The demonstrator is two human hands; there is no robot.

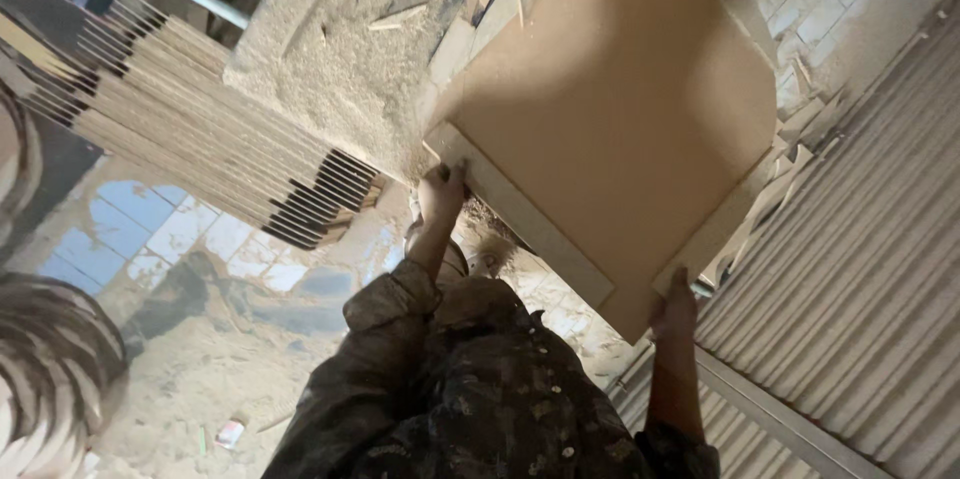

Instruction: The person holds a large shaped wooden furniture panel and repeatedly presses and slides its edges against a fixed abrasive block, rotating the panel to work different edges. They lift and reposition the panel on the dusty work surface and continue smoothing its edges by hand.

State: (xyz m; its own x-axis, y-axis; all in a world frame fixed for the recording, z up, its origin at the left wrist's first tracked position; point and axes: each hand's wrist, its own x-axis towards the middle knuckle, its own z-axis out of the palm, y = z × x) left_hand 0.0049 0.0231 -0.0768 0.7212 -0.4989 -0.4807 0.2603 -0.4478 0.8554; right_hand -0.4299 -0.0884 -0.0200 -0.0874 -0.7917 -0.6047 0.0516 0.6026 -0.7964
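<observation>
Our fingers are mostly hidden behind the flat square tan fibreboard panel [610, 109], and its top edge is cut off by the frame, so we cannot count the strips along its edges with certainty; we see perhaps three. We hold this one panel with two hands: the left hand [440, 194] grips its left corner, the right hand [675, 311] its lower corner. One slanted stack of thin boards [190, 109] lies well apart on the left.

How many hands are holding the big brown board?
2. The left hand grips the fibreboard panel at its lower left corner; the right hand holds its bottom corner. No other hands show.
</observation>
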